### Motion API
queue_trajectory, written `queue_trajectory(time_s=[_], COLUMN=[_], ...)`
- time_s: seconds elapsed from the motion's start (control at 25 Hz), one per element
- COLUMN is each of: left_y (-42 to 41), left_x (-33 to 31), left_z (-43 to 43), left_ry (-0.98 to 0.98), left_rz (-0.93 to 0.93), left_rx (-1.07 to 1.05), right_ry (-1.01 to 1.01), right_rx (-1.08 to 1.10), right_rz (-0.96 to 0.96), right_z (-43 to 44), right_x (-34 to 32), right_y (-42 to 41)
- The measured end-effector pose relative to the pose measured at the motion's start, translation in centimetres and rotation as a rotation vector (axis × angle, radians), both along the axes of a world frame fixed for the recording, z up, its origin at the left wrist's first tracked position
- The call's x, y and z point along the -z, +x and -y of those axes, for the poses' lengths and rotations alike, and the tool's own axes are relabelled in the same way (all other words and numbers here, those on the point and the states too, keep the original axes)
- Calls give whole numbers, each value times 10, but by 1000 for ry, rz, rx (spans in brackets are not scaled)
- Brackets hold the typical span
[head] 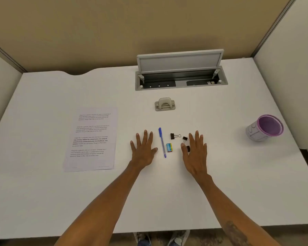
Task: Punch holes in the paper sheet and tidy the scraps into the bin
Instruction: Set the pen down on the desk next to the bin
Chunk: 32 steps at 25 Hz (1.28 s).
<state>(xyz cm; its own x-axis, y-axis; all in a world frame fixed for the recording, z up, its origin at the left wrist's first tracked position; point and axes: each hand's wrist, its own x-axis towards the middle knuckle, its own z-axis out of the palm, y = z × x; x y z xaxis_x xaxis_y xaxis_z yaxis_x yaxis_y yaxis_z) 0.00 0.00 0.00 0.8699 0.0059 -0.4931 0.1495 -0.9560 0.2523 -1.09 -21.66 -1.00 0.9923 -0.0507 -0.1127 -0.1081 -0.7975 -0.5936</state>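
A printed paper sheet (92, 139) lies flat on the white desk (60, 192), left of centre. A beige hole punch (165, 104) stands further back, near the middle. At the right side sits a small purple-rimmed bin (264, 127), tilted and with nothing visible inside. My left hand (143, 148) rests palm down with fingers spread, between the paper and a blue pen. My right hand (196, 151) also lies flat and open, its thumb side touching small black binder clips. Neither hand holds anything.
Between my hands lie a blue pen (162, 142), a small blue eraser box (169, 147) and black binder clips (174, 135). An open cable tray (180, 80) with a raised lid sits at the desk's back. Partition walls enclose the desk on three sides.
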Motion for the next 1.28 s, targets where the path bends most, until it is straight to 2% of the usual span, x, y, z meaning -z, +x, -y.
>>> queue_trajectory(time_s=[0.32, 0.6, 0.8, 1.0, 1.28], left_y=[-16, -14, -14, -17, -19], left_x=[33, 37, 38, 40, 40], left_z=[8, 7, 7, 10, 24], left_ry=[106, 82, 51, 59, 106], left_rz=[194, 212, 228, 281, 376], left_rx=[-38, -53, -65, -95, -155], right_ry=[-102, -61, -140, -225, -308], right_rx=[-18, -72, -229, -300, -259], right_rz=[3, 34, 130, 227, 221], right_z=[-29, -69, -84, -75, -15], right_x=[23, 24, 30, 39, 40], right_y=[6, 23, 23, 27, 66])
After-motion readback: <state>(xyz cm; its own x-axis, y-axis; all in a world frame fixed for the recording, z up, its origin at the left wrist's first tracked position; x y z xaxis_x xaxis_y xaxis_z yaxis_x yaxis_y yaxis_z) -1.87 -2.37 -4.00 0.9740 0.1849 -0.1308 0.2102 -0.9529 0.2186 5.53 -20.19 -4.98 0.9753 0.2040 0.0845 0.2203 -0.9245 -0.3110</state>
